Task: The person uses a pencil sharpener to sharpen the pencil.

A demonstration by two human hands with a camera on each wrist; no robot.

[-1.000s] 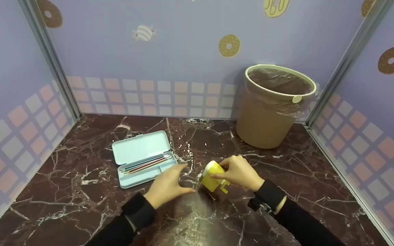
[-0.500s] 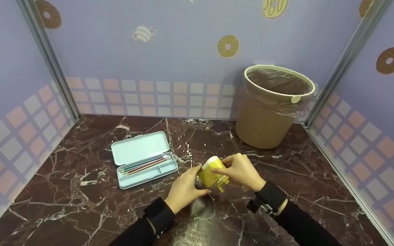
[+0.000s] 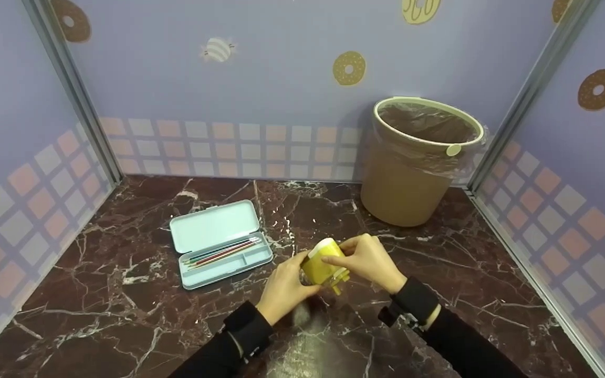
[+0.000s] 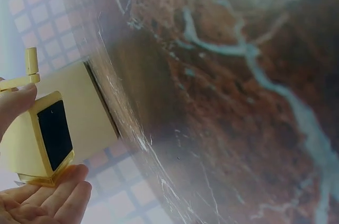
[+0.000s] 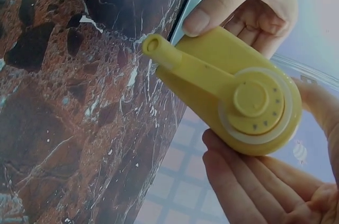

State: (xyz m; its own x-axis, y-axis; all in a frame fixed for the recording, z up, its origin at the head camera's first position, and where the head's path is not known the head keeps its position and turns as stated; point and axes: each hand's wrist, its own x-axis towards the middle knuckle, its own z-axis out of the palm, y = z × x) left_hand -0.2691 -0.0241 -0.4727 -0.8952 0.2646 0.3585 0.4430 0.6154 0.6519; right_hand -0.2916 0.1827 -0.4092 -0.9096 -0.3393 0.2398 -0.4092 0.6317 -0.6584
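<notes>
A yellow hand-crank pencil sharpener [image 3: 319, 269] is tilted above the table between my two hands. My left hand [image 3: 285, 286] grips its lower end, with the thumb [image 5: 198, 20] on the yellow body in the right wrist view. At the rounded upper end, my right hand [image 3: 368, 260] holds it between fingers and thumb. The crank handle [image 5: 164, 54] points away from the round dial in the right wrist view. A dark window [image 4: 54, 134] shows on one face in the left wrist view. Left of my hands lies an open light-blue pencil case [image 3: 216, 226] containing several coloured pencils [image 3: 221, 253].
A brown bin [image 3: 402, 189] with a clear plastic liner stands at the back right. Small white bits [image 3: 288, 227] lie on the dark marbled table [image 3: 124, 325] behind the sharpener. Patterned panels [image 3: 276, 94] enclose the back and sides.
My left hand has come in from the left, from beside the pencil case, and taken hold of the sharpener. The sharpener, in my right hand throughout, has shifted slightly up and left.
</notes>
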